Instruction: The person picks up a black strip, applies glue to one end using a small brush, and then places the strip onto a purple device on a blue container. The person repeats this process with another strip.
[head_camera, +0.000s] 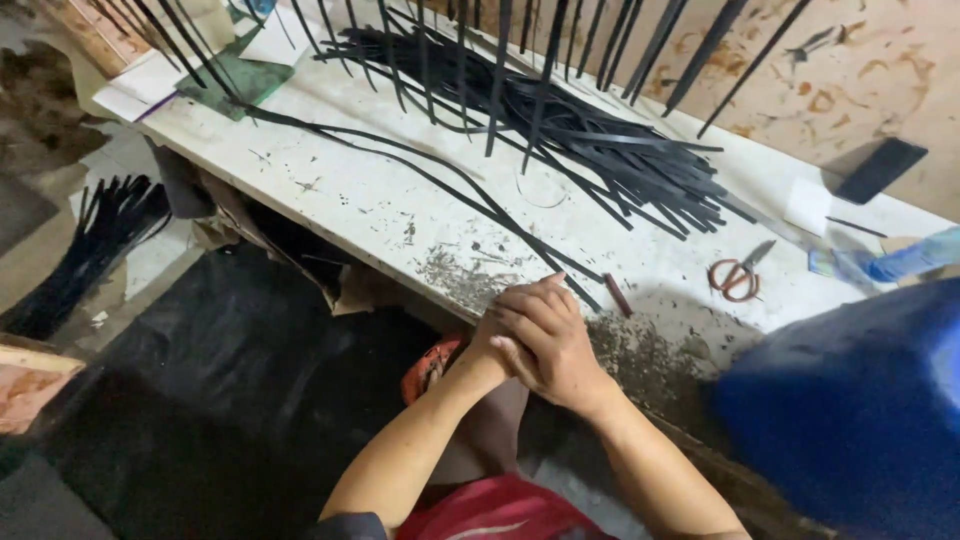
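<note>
Left hand (500, 335) and right hand (550, 345) are clasped at table (350, 190) edge; nothing visibly gripped. Black strips (600, 150) overhang and could be snagged off.

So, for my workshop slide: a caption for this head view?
Clasped left hand and right hand at worktable edge, beside black strips and scissors.

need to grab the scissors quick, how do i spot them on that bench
Start at the white worktable and look past the big heap of black strips toward its right end. The scissors lie flat there alone, the only thing with reddish-brown loop handles.
</note>
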